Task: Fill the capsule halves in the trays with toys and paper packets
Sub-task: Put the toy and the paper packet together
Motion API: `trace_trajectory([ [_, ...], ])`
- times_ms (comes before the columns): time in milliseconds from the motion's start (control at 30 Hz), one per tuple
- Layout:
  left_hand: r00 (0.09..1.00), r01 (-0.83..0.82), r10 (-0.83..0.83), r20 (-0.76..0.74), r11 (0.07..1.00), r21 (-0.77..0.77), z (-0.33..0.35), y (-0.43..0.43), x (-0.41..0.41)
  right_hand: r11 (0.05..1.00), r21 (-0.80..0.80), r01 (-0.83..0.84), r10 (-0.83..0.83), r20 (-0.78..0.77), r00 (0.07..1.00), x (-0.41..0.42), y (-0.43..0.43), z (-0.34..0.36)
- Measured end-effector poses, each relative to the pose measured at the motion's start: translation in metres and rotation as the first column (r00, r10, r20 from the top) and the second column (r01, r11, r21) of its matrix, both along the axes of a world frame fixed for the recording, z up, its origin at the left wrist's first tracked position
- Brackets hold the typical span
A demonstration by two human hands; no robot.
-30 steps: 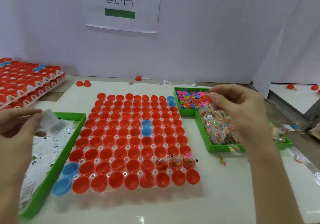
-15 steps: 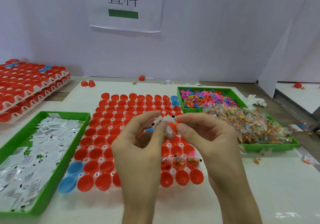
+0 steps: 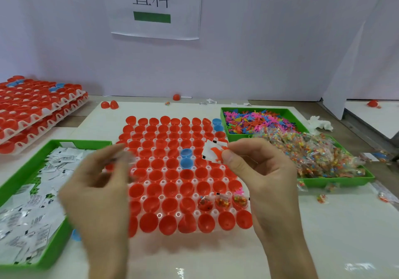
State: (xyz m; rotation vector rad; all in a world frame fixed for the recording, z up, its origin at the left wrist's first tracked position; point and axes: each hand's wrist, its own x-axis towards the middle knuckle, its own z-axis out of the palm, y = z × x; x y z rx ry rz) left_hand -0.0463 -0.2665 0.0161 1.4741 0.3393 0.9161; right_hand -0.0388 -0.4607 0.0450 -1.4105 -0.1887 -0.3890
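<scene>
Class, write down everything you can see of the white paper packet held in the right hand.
The paper packet is a small, flat, white, roughly square slip with black marks at its edges. It is tilted above the red capsule halves, pinched at its right side by the right hand, with an orange toy against its front. The blurred left hand is clear of it.

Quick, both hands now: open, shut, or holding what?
Left hand: motion-blurred, cannot be told.
Right hand: pinches a white paper packet and small orange plastic toy.
</scene>
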Motion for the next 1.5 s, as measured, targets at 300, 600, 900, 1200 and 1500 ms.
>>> trace_trajectory([
  [300,0.953,0.026,0.002,-0.303,0.996,0.086,0.013,0.048,-0.018,0.998,-0.011,-0.059,0.059,0.037,0.998,0.0,0.004,0.001],
  [600,0.871,0.491,-0.472,-0.14,0.854,0.173,0.021,-0.038,-0.015,0.985,-0.137,-0.102,0.125,0.174,0.977,-0.007,0.005,0.004],
  [900,0.973,0.22,-0.218,-0.08,0.975,0.021,0.009,0.002,-0.01,0.997,-0.062,-0.04,0.049,0.154,0.987,-0.001,0.002,0.001],
  [1200,0.924,-0.008,-0.086,-0.371,0.969,-0.246,-0.062,0.151,-0.041,0.997,-0.076,0.001,0.008,0.121,0.993,0.003,-0.005,-0.002],
  [1500,0.87,0.485,-0.474,-0.136,0.873,0.058,0.035,-0.012,-0.03,0.994,-0.091,-0.059,0.075,0.183,0.98,-0.006,0.012,0.004],
])
